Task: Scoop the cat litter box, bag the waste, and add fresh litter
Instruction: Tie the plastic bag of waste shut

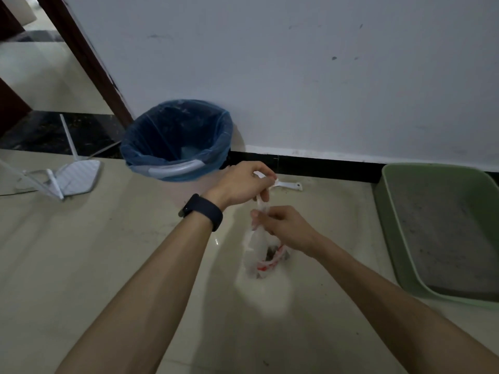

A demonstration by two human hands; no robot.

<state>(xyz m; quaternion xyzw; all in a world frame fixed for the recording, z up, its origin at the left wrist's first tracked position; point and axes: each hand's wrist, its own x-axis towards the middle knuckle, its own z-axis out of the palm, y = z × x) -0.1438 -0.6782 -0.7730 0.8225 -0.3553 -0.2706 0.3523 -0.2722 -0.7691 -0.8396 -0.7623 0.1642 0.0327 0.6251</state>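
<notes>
A small white plastic bag (pixel 260 252) with red print hangs above the floor, dark clumps of waste showing at its bottom. My left hand (pixel 240 184) pinches one twisted handle strip of the bag up high. Just below it, my right hand (pixel 283 225) grips the bag's neck. A green litter box (pixel 388 211) with grey litter stands on the floor at the right. A white scoop handle (pixel 290 185) lies on the floor behind my left hand, mostly hidden.
A bin lined with a blue bag (pixel 176 139) stands against the white wall, left of my hands. A white router (pixel 73 179) with antennas lies on the floor at far left, by a dark door frame (pixel 89 63). Glossy beige tile floor all around.
</notes>
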